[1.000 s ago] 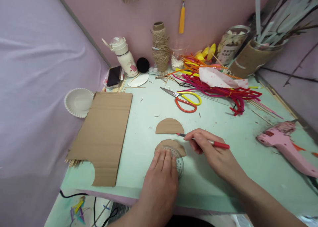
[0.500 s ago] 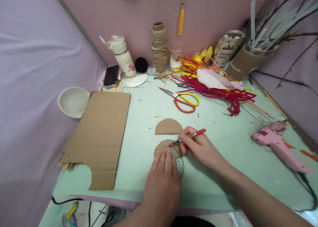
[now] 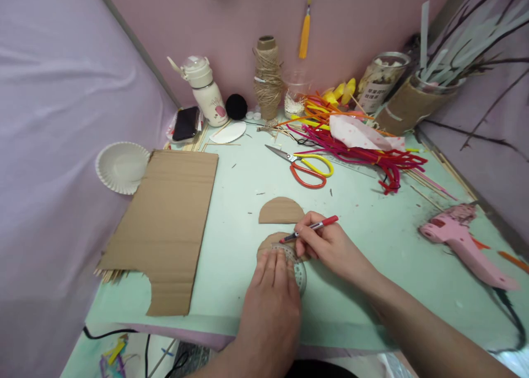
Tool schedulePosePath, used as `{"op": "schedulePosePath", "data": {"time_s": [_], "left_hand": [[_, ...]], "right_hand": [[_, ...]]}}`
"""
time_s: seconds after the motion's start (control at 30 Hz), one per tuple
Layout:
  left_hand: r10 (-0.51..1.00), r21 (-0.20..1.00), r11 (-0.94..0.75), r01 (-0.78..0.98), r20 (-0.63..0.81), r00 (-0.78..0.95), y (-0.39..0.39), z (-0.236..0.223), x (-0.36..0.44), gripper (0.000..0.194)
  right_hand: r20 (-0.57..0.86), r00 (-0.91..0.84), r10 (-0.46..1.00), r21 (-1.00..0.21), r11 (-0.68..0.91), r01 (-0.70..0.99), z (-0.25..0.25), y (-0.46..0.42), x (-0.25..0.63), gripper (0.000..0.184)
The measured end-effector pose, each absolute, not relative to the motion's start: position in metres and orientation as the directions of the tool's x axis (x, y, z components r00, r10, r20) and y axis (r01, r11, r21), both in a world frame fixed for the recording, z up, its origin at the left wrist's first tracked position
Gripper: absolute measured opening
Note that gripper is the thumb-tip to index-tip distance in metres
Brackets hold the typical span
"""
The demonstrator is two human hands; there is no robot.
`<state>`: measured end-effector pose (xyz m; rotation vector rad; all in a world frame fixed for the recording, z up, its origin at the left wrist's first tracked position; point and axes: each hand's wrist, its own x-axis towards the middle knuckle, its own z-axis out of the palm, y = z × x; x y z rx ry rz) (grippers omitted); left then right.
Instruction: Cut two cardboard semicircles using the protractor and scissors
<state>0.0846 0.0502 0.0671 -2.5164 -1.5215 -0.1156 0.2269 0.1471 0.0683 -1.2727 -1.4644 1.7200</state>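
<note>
My left hand (image 3: 275, 284) lies flat with its fingers stretched out, pressing a clear protractor (image 3: 300, 276) onto a rounded piece of cardboard (image 3: 268, 242). Much of the protractor and the lower part of that cardboard are covered by the hand. Between the fingers of my right hand (image 3: 320, 237) is a red-capped pen (image 3: 309, 228), its tip at the cardboard just above the protractor's edge. A cardboard half-circle (image 3: 281, 210) lies just beyond, flat side toward me. Farther back are scissors (image 3: 308, 166) with one yellow and one red handle, blades apart.
A large cardboard sheet (image 3: 177, 212) with a curved cut-out lies at left, beside a paper plate (image 3: 123, 167). A pink glue gun (image 3: 467, 246) rests at right. Along the back stand a bottle (image 3: 209, 94), a twine spool (image 3: 268, 80) and a heap of pipe cleaners (image 3: 359, 146).
The pen tip has shifted slightly left along the protractor's edge, and my right hand with it. My left hand stays in place on the protractor. The view has moved very slightly.
</note>
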Motion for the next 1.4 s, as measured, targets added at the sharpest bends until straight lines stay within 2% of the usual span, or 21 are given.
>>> {"op": "schedulePosePath", "data": {"time_s": [0.13,0.37,0.57,1.07,1.3,1.4], "left_hand": [[0.859,-0.149,-0.476,0.867,0.132,0.495,0.05,0.068,0.084,0.037],[0.845,-0.155,-0.485,0.861,0.17,0.507,0.051,0.065,0.08,0.036],[0.831,-0.198,-0.497,0.845,0.173,0.529,0.053,0.068,0.081,0.035],[0.826,-0.179,-0.511,0.841,0.17,0.538,0.055,0.071,0.083,0.036],[0.843,-0.114,-0.502,0.857,0.155,0.514,0.052,0.069,0.081,0.037],[0.877,-0.048,-0.46,0.887,0.13,0.462,0.043,0.07,0.08,0.05]], "right_hand": [[-0.318,-0.406,0.857,-0.947,-0.267,0.179,0.067,0.147,0.227,0.026],[-0.301,-0.405,0.864,-0.953,-0.261,0.152,0.069,0.145,0.23,0.022],[-0.295,-0.357,0.887,-0.951,-0.235,0.201,0.072,0.14,0.239,0.02],[-0.329,-0.26,0.908,-0.929,-0.261,0.261,0.068,0.103,0.265,0.024],[-0.324,-0.221,0.92,-0.946,-0.313,0.083,0.066,0.104,0.272,0.029],[-0.302,-0.184,0.935,-0.952,-0.307,0.004,0.062,0.104,0.274,0.029]]}}
